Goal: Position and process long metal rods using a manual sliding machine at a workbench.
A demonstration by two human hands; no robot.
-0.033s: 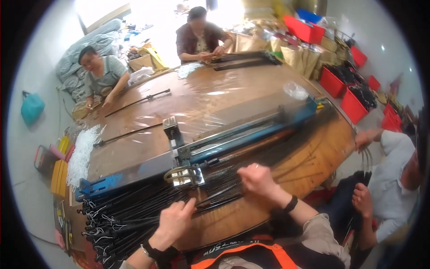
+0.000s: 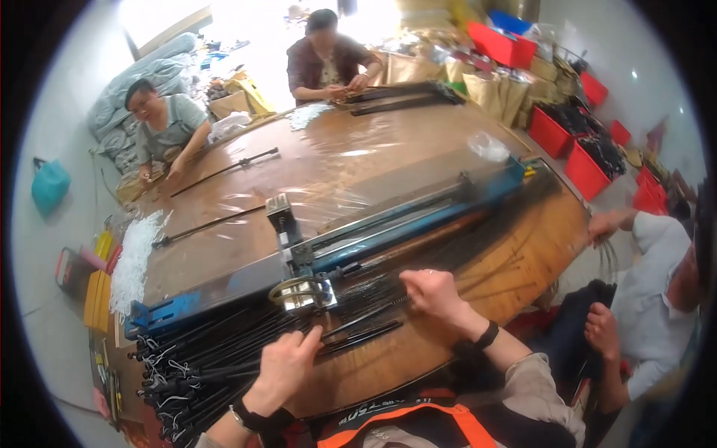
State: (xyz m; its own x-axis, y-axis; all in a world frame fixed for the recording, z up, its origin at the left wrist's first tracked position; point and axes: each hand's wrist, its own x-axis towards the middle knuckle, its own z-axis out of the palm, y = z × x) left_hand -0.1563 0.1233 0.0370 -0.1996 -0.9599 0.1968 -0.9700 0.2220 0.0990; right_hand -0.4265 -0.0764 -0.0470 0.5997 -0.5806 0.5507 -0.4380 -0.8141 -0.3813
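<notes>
My left hand (image 2: 287, 369) is closed, thumb and index finger at the end of a thin black rod (image 2: 362, 334) that points right along the near table edge. My right hand (image 2: 432, 293) is in a fist to the right and a little farther off. From it a slim dark rod (image 2: 355, 322) with a coiled-looking stretch runs left toward my left fingertips; its end in the fist is hidden. Just beyond my left hand stands a shiny metal clamp block (image 2: 308, 296) with a yellowish hose loop, mounted on a long blue rail machine (image 2: 343, 257).
Bundled black rods with white loops (image 2: 179, 366) lie left of my hand. White strips (image 2: 136, 261) are heaped on the plastic-covered table (image 2: 231, 175). Two people sit across it; another person's arm (image 2: 612, 222) is at the right. Red bins (image 2: 594, 170) stand beyond.
The view has shifted slightly. Near my left fingers, a black rod end now shows apart from the slim rod running to my right hand. Both hands stay closed.
</notes>
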